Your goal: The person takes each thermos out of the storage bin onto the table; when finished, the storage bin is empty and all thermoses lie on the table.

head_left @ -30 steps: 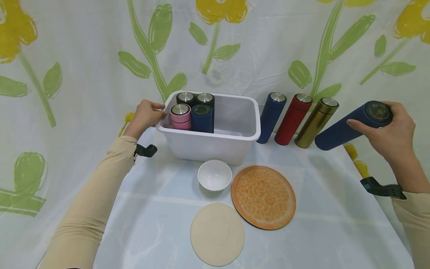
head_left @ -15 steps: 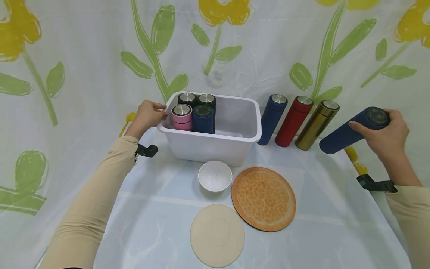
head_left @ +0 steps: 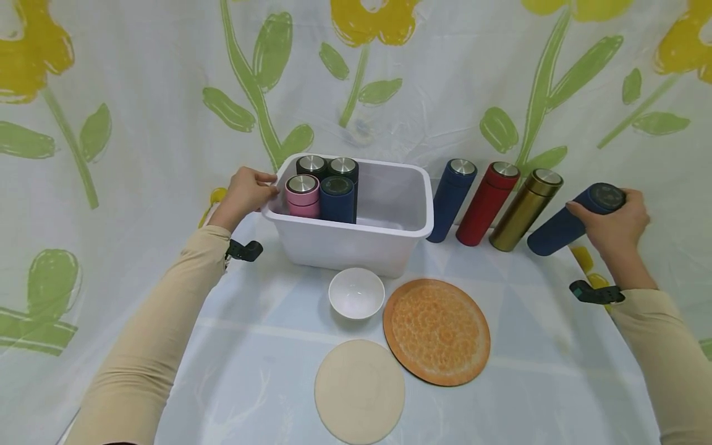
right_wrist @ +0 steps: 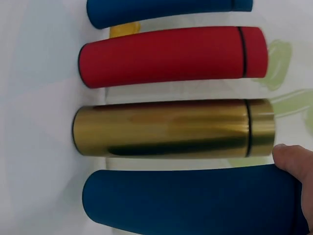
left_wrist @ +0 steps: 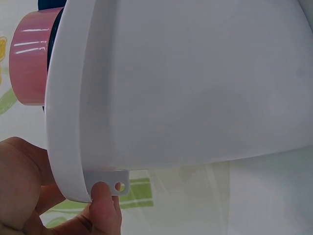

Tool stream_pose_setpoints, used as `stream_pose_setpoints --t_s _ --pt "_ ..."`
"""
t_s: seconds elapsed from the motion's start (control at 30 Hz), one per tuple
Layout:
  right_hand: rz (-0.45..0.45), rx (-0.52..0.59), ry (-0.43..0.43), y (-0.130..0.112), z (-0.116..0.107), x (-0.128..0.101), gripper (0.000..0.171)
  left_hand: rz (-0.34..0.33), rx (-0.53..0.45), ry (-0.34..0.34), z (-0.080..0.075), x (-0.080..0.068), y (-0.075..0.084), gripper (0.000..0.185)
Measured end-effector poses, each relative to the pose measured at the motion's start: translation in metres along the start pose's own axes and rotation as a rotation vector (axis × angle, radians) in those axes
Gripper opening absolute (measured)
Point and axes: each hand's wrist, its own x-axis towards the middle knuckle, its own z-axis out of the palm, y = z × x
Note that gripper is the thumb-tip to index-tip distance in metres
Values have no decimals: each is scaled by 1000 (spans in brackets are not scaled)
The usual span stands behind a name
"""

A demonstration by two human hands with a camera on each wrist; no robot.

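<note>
Beside the gold flask, my right grip is holding the tilted navy flask; my left grip is clutching the bin rim. Swinging carelessly risks toppling the row.

Thumb on navy flask beside gold flask.

Staged tabletop set, floral backdrop sheet, covered table

White bin; pink flask; red flask; gold flask; orange patterned plate.
</note>
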Motion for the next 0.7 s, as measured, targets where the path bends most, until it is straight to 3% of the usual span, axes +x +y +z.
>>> stream_pose_setpoints --t_s 0.5,0.7 --pt "-40 -9 -3 8 19 14 92 44 12 12 2 1 3 44" --pt "-29 -50 -44 8 21 20 96 24 20 -3 1 -2 1 44"
